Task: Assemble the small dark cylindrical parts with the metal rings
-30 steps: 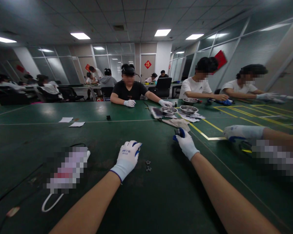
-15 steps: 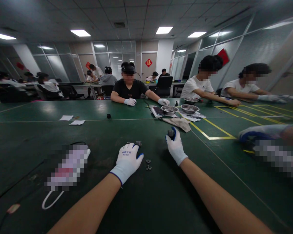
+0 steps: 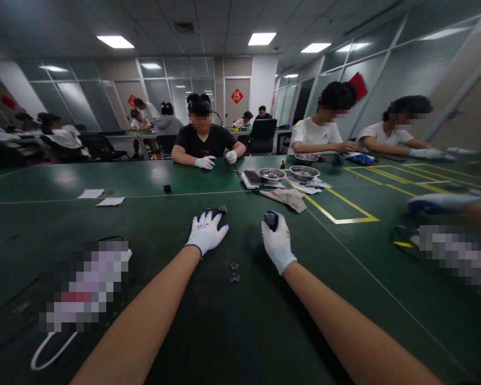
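Observation:
My left hand (image 3: 206,233), in a white glove with blue fingertips, lies palm down with its fingers spread over the green table. Just past its fingertips is a small dark part with a grey block-like end (image 3: 222,209); whether the fingers touch it I cannot tell. My right hand (image 3: 279,241), gloved alike, is closed around a dark, roughly cylindrical part (image 3: 270,219), held upright between thumb and fingers. Between my wrists sit two little clusters of ring-shaped metal pieces that look like nuts, a farther cluster (image 3: 234,266) and a nearer cluster (image 3: 234,278).
Metal bowls (image 3: 304,172) stand beyond my right hand, near a grey cloth (image 3: 284,198). Yellow tape (image 3: 356,220) marks the table. A white-cased power strip, partly blurred (image 3: 92,283), lies at left. White papers (image 3: 110,201) and a small black part (image 3: 167,189) lie farther off. Co-workers sit around.
My left hand has moved forward off the small dark part, and its fingers have spread. My right hand still holds its part. The person opposite has drawn one hand back from the bowls.

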### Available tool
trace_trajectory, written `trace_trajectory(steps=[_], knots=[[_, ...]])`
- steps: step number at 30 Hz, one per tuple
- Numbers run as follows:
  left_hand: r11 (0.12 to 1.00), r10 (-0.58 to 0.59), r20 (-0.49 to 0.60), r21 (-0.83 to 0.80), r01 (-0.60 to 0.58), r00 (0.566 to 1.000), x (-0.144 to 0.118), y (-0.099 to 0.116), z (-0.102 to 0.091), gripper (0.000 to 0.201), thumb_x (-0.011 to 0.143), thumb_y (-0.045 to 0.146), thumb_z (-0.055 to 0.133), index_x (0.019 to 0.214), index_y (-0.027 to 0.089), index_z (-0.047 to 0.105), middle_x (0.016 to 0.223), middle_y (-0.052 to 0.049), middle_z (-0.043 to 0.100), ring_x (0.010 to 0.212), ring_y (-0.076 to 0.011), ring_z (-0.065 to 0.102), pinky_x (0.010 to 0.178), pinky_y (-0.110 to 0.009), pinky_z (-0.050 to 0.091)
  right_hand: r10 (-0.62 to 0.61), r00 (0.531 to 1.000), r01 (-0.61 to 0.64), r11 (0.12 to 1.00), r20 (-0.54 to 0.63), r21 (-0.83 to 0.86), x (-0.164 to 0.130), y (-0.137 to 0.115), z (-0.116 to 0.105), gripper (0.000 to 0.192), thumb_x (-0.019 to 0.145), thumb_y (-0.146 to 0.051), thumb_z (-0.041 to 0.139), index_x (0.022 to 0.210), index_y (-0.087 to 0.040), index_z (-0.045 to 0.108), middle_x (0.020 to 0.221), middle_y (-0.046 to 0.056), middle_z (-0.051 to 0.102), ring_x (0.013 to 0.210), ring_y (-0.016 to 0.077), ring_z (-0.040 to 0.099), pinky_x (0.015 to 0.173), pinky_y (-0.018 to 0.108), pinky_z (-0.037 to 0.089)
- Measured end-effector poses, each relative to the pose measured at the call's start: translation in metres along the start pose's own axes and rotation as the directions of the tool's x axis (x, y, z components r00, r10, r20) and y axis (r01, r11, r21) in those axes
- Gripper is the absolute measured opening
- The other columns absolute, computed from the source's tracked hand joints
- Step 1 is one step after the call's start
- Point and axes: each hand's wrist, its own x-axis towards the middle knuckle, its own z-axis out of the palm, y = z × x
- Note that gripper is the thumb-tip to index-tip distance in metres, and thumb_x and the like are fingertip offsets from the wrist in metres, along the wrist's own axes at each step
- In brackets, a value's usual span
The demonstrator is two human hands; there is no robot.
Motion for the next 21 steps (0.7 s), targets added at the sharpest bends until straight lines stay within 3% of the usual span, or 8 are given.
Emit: trace_trajectory(steps=[4,11,17,21], knots=[[0.999,-0.009,-0.008,-0.035,0.009,1.000,0.015,-0.001,0.002,0.064,0.101,0.055,0.040,0.153,0.019,0.047,0.166,-0.019,0.036,0.155,-0.0387,0.028,0.124,-0.064,0.017,-0.028,0.999,0.027,0.998,0.020,0.059,-0.001,0.003,0.001,0.045,0.079,-0.035,0.058,0.120,-0.017,0.063,0.109,0.014,0.074,0.102,0.0314,0.070,0.092,0.047,0.057],[0.961,0.018,-0.078,-0.273,-0.039,0.997,0.003,-0.011,0.005,0.053,0.094,0.049,0.058,0.138,0.020,0.062,0.159,-0.013,0.049,0.151,-0.0327,0.040,0.127,-0.053,0.019,-0.229,0.963,0.186,0.947,0.143,0.262,-0.010,0.005,0.006,0.046,0.085,-0.038,0.059,0.126,-0.020,0.061,0.116,0.012,0.069,0.106,0.0281,0.066,0.094,0.044,0.056],[0.900,-0.042,-0.099,-0.436,-0.005,0.994,-0.024,-0.010,-0.004,0.038,0.093,0.037,0.061,0.123,0.017,0.072,0.133,-0.012,0.071,0.125,-0.0276,0.065,0.112,-0.039,0.048,-0.281,0.932,0.202,0.928,0.231,0.313,-0.029,-0.003,0.013,0.048,0.088,-0.038,0.058,0.134,-0.023,0.058,0.123,0.012,0.066,0.100,0.0257,0.066,0.086,0.042,0.058],[0.842,-0.038,-0.107,-0.538,-0.026,0.994,-0.048,-0.007,-0.008,0.030,0.093,0.031,0.062,0.116,0.017,0.075,0.121,-0.010,0.077,0.113,-0.0246,0.071,0.104,-0.036,0.054,-0.273,0.924,0.190,0.936,0.269,0.296,-0.041,-0.009,0.019,0.041,0.087,-0.036,0.057,0.125,-0.023,0.059,0.112,0.009,0.070,0.098,0.0259,0.066,0.091,0.044,0.055]])
